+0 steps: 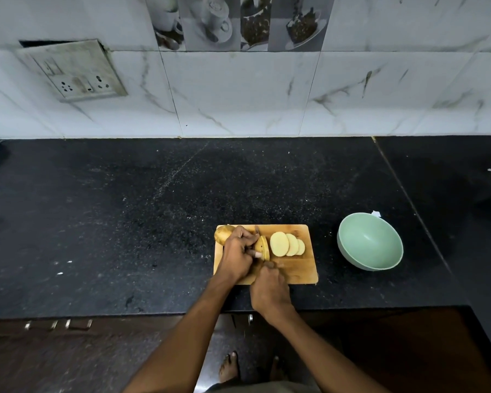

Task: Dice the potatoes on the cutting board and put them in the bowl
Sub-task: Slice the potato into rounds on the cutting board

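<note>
Your left hand [236,252] curls tight on the potato [262,247] to steady it, while your right hand [270,290] grips the knife [257,230], slicing.

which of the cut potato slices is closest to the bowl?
The smallest slice, at the right end of the overlapping row on the cutting board. The other two lie farther left of the green bowl.

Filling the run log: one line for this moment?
phase: slicing | left hand holds potato | right hand grips knife | slices on cutting board | bowl empty
</note>
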